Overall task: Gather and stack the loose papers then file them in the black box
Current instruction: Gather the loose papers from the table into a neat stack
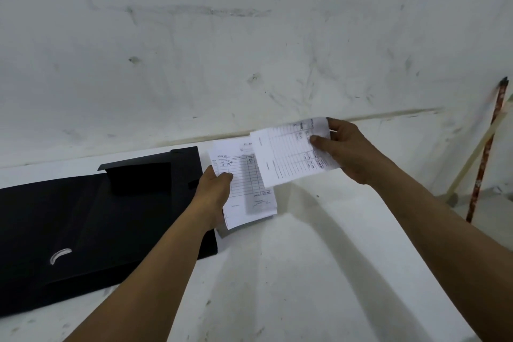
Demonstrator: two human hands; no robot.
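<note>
A black box file [83, 219] lies open and flat on the white table at the left, with a small silver ring on its near flap. My left hand [215, 191] grips a small stack of white printed forms [247, 191] by its left edge, just right of the box. My right hand [349, 150] holds another lined paper sheet [291, 155] by its far right end, raised and partly overlapping the top right of the stack. Both papers bear ruled tables and handwriting.
The white table [305, 272] runs up to a scuffed white wall [222, 50]. At the far right a red-patterned stick [485, 153] and a pale wooden stick lean against the wall beyond the table's edge.
</note>
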